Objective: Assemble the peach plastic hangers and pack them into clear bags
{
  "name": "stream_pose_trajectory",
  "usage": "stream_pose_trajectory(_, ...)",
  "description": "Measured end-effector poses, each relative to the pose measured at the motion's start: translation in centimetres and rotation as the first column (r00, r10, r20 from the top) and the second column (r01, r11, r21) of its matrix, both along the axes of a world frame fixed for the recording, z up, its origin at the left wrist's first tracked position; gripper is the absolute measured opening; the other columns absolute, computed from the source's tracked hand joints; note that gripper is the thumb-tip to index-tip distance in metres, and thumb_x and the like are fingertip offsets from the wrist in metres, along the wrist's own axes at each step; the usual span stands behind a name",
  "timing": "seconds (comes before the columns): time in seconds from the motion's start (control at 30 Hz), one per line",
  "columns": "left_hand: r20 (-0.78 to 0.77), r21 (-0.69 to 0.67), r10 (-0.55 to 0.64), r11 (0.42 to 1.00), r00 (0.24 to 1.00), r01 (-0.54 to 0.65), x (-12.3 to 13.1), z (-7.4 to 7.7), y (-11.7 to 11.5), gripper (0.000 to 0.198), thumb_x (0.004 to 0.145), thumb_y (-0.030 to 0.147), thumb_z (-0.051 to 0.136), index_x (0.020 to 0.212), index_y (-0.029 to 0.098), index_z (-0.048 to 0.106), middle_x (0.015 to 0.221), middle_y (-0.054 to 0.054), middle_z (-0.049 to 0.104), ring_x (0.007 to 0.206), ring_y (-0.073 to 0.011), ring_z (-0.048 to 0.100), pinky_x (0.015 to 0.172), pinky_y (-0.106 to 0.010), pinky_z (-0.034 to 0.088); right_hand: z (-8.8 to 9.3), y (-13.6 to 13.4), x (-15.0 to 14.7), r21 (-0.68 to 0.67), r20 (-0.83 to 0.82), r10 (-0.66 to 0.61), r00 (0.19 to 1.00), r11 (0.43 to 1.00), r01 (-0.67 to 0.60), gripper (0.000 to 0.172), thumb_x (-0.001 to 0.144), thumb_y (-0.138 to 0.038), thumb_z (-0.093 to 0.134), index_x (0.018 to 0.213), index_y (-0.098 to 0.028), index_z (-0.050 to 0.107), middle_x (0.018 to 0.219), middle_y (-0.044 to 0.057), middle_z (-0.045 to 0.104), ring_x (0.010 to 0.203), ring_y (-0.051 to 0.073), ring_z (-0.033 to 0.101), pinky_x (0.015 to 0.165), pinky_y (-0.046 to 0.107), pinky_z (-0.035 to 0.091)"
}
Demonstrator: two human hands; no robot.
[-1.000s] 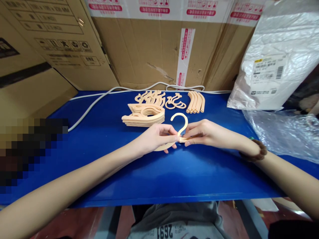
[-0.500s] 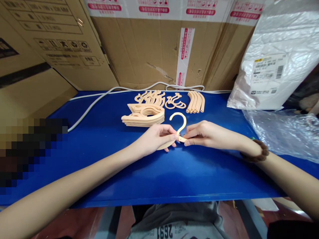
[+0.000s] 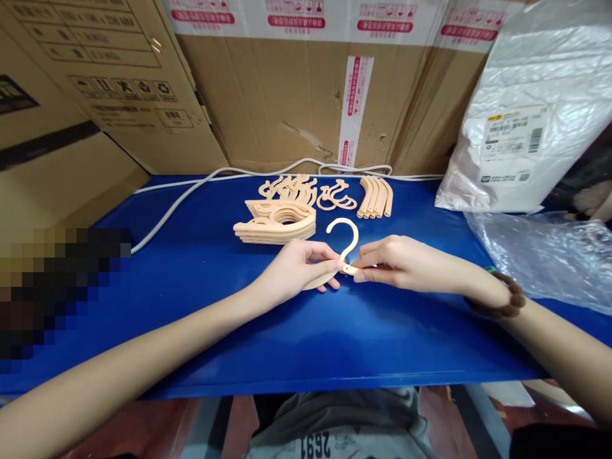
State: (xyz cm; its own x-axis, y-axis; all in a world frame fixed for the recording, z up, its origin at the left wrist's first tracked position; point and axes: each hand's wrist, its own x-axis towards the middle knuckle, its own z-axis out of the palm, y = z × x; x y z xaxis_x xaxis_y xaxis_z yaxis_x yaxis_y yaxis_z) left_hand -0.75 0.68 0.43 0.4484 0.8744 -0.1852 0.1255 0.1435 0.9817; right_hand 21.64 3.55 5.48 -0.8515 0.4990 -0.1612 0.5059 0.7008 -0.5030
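Note:
Over the middle of the blue table, both my hands hold parts of a cream plastic hanger (image 3: 354, 234). My left hand (image 3: 294, 266) is closed on the hanger's curved body just below the hook, which points up and opens to the left. With thumb and fingertips, my right hand (image 3: 399, 262) pinches a short cream piece that meets the body at the base of the hook. My fingers partly cover this joint. Behind my left hand lies a stack of cream hanger pieces (image 3: 275, 231).
Loose hooks (image 3: 292, 190), a smaller group of hooks (image 3: 337, 196) and several curved arm pieces (image 3: 375, 197) lie at the back. A white cable (image 3: 210, 175) runs along cardboard boxes (image 3: 287, 95). At the right are a white parcel bag (image 3: 511, 140) and clear plastic (image 3: 540, 255).
The right hand and wrist have shifted slightly right and down, and a little more of the short piece shows at the joint. The left hand's grip looks the same.

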Motion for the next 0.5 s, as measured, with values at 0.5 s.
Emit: stream_pose_trajectory(0.5, -0.055, 0.053, 0.018, 0.999, 0.998, -0.015, 0.21, 0.32, -0.47, 0.024, 0.092, 0.028, 0.058, 0.091, 0.007, 0.069, 0.075, -0.009, 0.074, 0.067, -0.0138, 0.07, 0.057, -0.019, 0.054, 0.07, -0.07, -0.02, 0.029, 0.016, -0.008, 1.0, 1.0, 0.008, 0.031, 0.101, -0.039, 0.046, 0.096, -0.018, 0.068, 0.093, 0.004, 0.07, 0.078, 0.015, 0.062, 0.069, 0.026, 0.038)
